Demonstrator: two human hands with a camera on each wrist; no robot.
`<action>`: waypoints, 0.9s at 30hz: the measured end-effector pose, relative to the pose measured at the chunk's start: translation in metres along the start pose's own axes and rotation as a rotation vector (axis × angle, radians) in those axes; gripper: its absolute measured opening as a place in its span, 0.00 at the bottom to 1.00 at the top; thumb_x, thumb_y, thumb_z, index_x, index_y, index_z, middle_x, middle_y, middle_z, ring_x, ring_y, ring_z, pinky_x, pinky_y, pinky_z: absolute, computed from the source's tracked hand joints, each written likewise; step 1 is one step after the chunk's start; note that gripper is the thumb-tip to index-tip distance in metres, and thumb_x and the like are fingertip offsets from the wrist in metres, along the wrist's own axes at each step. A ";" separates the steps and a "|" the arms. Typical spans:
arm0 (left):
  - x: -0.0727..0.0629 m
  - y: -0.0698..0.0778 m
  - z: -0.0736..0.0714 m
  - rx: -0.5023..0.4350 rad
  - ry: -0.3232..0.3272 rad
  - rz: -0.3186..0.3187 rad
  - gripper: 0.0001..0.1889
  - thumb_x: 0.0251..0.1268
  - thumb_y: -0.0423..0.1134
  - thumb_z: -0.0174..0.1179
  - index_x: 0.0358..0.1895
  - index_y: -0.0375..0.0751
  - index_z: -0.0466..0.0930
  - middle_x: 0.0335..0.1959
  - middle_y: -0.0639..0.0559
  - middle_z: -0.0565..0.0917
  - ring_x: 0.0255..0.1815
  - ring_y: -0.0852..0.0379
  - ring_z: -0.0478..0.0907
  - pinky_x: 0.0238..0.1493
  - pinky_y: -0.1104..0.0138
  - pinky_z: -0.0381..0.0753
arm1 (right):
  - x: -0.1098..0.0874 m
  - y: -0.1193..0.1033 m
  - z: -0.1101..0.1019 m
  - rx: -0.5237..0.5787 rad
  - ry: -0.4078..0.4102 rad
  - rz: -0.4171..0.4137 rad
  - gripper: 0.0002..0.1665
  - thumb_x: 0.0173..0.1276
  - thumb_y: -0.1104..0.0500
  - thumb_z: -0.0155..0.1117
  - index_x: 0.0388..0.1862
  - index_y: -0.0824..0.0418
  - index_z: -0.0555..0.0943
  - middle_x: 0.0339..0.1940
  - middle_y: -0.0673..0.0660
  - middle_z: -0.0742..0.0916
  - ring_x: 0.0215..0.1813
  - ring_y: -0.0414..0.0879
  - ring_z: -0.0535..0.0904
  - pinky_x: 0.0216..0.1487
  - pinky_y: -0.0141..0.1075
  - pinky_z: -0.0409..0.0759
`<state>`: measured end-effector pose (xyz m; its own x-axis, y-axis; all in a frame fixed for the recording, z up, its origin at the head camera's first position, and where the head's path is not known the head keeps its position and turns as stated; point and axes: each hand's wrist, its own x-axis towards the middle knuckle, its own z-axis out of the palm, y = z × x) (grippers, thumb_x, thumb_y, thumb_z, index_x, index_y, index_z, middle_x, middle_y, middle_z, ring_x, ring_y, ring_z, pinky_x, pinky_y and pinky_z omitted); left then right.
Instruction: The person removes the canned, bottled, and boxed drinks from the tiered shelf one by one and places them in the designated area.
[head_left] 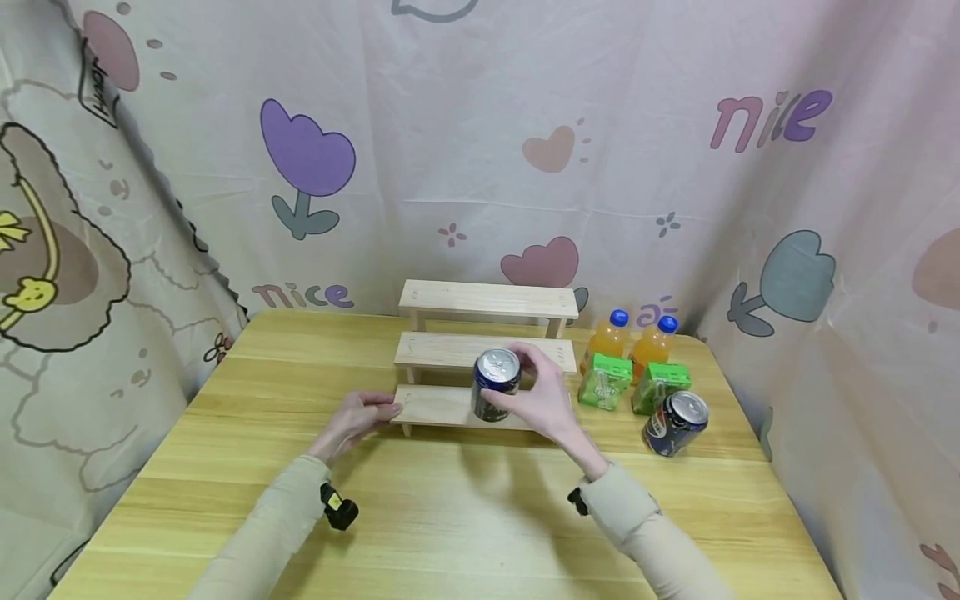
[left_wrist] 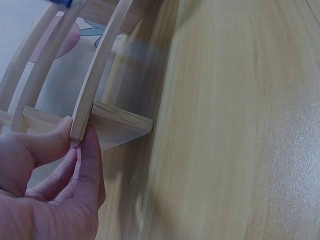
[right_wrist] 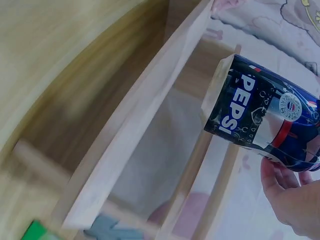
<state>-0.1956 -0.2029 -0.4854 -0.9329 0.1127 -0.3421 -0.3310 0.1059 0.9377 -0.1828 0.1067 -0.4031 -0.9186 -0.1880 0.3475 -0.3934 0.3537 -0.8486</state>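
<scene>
A three-tier wooden shelf rack point(head_left: 435, 406) stands toward the back of the table. My left hand point(head_left: 358, 421) pinches the left end of its lowest board; in the left wrist view the thumb is above the board point(left_wrist: 100, 70) and the fingers are below. My right hand point(head_left: 546, 398) grips a dark blue Pepsi can point(head_left: 497, 388) upright at the lowest tier, right of its middle. In the right wrist view the can point(right_wrist: 265, 114) shows its PEPSI lettering, its base close over the board, with part of my right hand point(right_wrist: 297, 205) around its upper end.
Right of the rack, two orange drink bottles point(head_left: 608, 337) with blue caps stand behind two green drink cartons point(head_left: 605, 382). Another Pepsi can point(head_left: 675, 425) stands in front of them. A patterned curtain point(head_left: 450, 167) hangs behind the wooden table point(head_left: 450, 517).
</scene>
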 end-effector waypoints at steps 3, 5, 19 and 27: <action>0.000 0.000 0.001 0.001 0.000 0.002 0.27 0.70 0.29 0.60 0.65 0.15 0.65 0.51 0.37 0.84 0.40 0.63 0.83 0.51 0.71 0.88 | -0.006 0.004 -0.018 -0.009 0.012 0.006 0.41 0.48 0.63 0.83 0.62 0.63 0.76 0.55 0.62 0.86 0.56 0.55 0.83 0.62 0.50 0.84; 0.001 0.000 0.001 0.004 0.000 0.002 0.27 0.70 0.29 0.60 0.66 0.15 0.64 0.51 0.36 0.84 0.40 0.63 0.83 0.52 0.70 0.88 | -0.010 0.008 -0.030 -0.012 0.018 0.008 0.41 0.48 0.65 0.83 0.62 0.64 0.76 0.56 0.64 0.85 0.58 0.58 0.83 0.64 0.51 0.83; 0.000 -0.001 0.000 0.008 0.006 -0.004 0.27 0.69 0.29 0.61 0.65 0.16 0.66 0.45 0.46 0.85 0.39 0.63 0.82 0.50 0.71 0.88 | -0.038 0.044 -0.107 -0.146 0.077 0.137 0.40 0.52 0.62 0.82 0.62 0.67 0.73 0.59 0.66 0.83 0.65 0.59 0.79 0.63 0.13 0.71; 0.000 0.000 0.001 0.003 0.008 -0.010 0.27 0.69 0.28 0.61 0.65 0.15 0.65 0.47 0.41 0.85 0.38 0.62 0.83 0.49 0.71 0.88 | -0.050 0.056 -0.122 -0.206 0.074 0.223 0.41 0.54 0.59 0.81 0.64 0.67 0.72 0.61 0.68 0.82 0.67 0.63 0.78 0.72 0.50 0.73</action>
<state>-0.1949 -0.2024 -0.4857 -0.9306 0.1036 -0.3511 -0.3402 0.1096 0.9340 -0.1631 0.2478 -0.4192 -0.9804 -0.0197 0.1961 -0.1735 0.5583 -0.8113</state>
